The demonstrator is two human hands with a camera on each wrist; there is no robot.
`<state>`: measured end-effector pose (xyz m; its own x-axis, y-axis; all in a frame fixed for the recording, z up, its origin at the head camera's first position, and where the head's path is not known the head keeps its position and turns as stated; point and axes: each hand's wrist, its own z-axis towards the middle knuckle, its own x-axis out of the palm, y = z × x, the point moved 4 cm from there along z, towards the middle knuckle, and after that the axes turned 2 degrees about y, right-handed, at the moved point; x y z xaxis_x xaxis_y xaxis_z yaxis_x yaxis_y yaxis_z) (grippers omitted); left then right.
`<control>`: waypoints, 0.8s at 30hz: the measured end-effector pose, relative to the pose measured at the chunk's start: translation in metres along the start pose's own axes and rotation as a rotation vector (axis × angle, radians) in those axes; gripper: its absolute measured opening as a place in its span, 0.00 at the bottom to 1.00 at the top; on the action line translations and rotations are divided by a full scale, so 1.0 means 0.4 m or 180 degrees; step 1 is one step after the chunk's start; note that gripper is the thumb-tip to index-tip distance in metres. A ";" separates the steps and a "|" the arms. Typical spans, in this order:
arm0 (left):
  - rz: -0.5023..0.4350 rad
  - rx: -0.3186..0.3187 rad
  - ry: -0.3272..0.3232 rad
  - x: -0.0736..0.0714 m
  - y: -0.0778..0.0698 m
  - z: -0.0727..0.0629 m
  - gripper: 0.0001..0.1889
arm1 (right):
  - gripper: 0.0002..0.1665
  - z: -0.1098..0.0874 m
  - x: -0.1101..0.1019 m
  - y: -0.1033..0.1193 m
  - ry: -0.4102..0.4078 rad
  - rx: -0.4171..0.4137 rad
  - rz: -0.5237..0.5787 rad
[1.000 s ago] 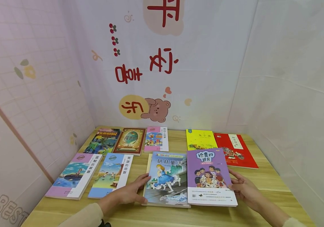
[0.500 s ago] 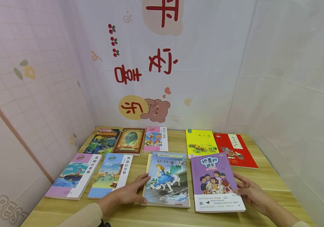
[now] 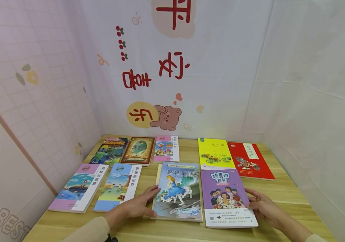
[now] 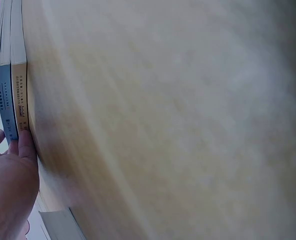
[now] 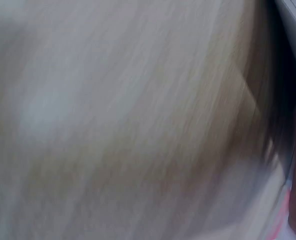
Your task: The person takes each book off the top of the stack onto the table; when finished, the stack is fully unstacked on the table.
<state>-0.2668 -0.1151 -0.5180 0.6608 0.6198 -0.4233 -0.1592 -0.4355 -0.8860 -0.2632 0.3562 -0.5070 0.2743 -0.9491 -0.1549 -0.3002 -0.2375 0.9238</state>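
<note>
In the head view, my left hand (image 3: 138, 203) rests along the left edge of a grey-blue picture-cover book (image 3: 178, 193), which lies on a second book with a tan spine (image 4: 19, 95). The left wrist view shows fingertips against both spines near one end. My right hand (image 3: 263, 205) pinches the right edge of a purple book (image 3: 227, 190), its thumb at the cover's edge and the other fingers mostly hidden. A dark gap under that book in the right wrist view suggests its held side is raised. The two front books stand slightly apart.
Behind the purple book lie a yellow book (image 3: 215, 153) and a red book (image 3: 249, 160). Several more lie to the left, including a blue book (image 3: 116, 188) and a pink-and-white book (image 3: 80, 188). Cloth walls (image 3: 220, 84) enclose the wooden table (image 3: 287, 201).
The purple book, in my right hand, has come down toward me, swung right, then shifted slightly back left. It uncovers more of the yellow and red books. My left hand has stayed put.
</note>
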 end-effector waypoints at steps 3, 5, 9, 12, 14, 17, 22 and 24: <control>-0.0001 -0.0001 0.0007 -0.001 -0.001 0.000 0.48 | 0.44 -0.003 -0.002 0.021 -0.0488 -0.0091 -0.0559; -0.0009 -0.0015 0.0002 -0.001 0.001 0.000 0.48 | 0.42 -0.005 0.001 0.037 -0.0685 -0.0176 -0.0797; -0.0023 -0.0018 0.0000 0.000 0.004 0.000 0.48 | 0.40 -0.006 0.023 0.057 -0.0696 -0.0222 -0.0636; -0.0047 -0.0005 0.0007 0.001 0.004 0.003 0.48 | 0.40 -0.002 0.045 0.064 -0.0662 -0.0197 -0.0445; -0.0085 0.0008 0.0006 0.002 0.002 0.005 0.48 | 0.41 0.002 0.064 0.072 -0.0598 -0.0208 -0.0340; -0.0115 0.0019 -0.0012 0.003 -0.002 0.005 0.48 | 0.40 0.011 0.099 0.085 -0.0523 -0.0190 -0.0184; -0.0035 0.0020 -0.0102 0.001 -0.007 0.002 0.49 | 0.38 0.031 0.171 0.108 -0.0407 -0.0172 0.0054; 0.0056 0.0006 -0.0148 0.000 -0.007 0.002 0.49 | 0.38 0.039 0.198 0.114 -0.0351 -0.0191 0.0113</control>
<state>-0.2670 -0.1133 -0.5156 0.6231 0.6418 -0.4470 -0.1718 -0.4453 -0.8788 -0.2693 0.2670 -0.4827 0.1613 -0.9745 -0.1562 -0.2517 -0.1937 0.9482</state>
